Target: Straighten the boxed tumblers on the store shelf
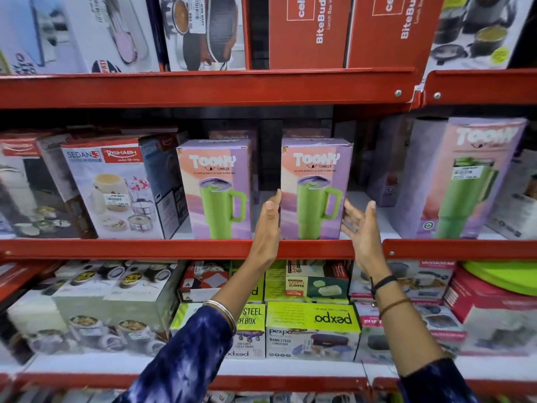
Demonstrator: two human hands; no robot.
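Sleeves nearest camera, blue patterned, both arms reaching up to middle red shelf [174, 248]. Left to right on that shelf: lunch box carton [116, 193], then left tumbler box [216, 189] standing upright at front edge, facing out, untouched. Gap, then left hand [268, 225], flat and open, fingertips against left side of middle tumbler box [315, 189]. That box is upright at shelf front, face roughly square to aisle. Right hand [360, 228] on its other side, palm open, fingers spread, fingertips touching or just beside right side of box — cannot tell which. Neither hand is closed around anything; box is bracketed between two flat palms, not gripped. Farther right, past shelf joint, third tumbler box [462, 181] looks turned at an angle, price sticker on front.

Step in hand, judged: squaring middle box. To do well: press evenly from both sides low on box so it slides, not tips; line its front with shelf lip and match left box's facing; keep spacing even. Angled right box likely needs attention after.
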